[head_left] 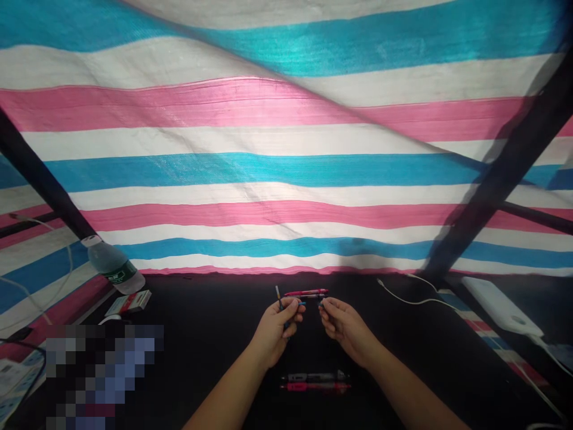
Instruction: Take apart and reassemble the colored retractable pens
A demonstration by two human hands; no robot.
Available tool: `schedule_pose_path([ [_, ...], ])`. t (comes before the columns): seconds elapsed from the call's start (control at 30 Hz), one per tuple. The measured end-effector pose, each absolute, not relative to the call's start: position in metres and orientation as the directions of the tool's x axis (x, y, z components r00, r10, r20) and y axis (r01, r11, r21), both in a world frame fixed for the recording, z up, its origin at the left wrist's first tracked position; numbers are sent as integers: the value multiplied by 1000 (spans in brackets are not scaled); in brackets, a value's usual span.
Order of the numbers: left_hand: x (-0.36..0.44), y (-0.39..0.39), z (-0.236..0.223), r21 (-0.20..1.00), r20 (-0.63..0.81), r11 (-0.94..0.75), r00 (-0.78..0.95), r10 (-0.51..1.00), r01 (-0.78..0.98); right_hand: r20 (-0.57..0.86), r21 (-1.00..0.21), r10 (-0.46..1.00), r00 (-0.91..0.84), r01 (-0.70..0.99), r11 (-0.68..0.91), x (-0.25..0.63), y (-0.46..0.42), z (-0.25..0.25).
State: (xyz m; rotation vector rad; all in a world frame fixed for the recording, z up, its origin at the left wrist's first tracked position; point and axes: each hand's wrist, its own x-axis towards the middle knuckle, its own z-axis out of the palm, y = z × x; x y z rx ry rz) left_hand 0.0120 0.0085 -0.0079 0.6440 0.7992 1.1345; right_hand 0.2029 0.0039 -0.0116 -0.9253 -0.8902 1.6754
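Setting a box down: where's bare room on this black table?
Black tabletop shows between the water bottle and left hand, and between the right hand and white cable. It's crowded at the pens by the hands and the two pens below them.

Slim dark pen (280, 297) nearly upright in the left hand (273, 331), small dark pen part (320, 304) in the right hand (344, 328)

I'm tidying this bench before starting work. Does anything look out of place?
The water bottle at the table's back left corner looks odd: it leans steeply, capped end pointing up and left, instead of standing upright.
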Motion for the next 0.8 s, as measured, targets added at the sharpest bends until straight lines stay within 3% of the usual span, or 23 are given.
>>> schedule_pose_path([
  [0.47, 16, 3, -7, 887, -171, 254, 236, 956, -385, -70, -982, 988, -135, -165, -92, 201, 2, -17],
  [0.7, 16, 4, -12, 965, -120, 165, 213, 970, -205, 69, -991, 992, -108, 108, 81, 202, 0, -16],
  [0.8, 17, 3, -13, 978, -100, 137, 222, 970, -158, 76, -985, 988, -137, 143, 96, 198, -2, -15],
])
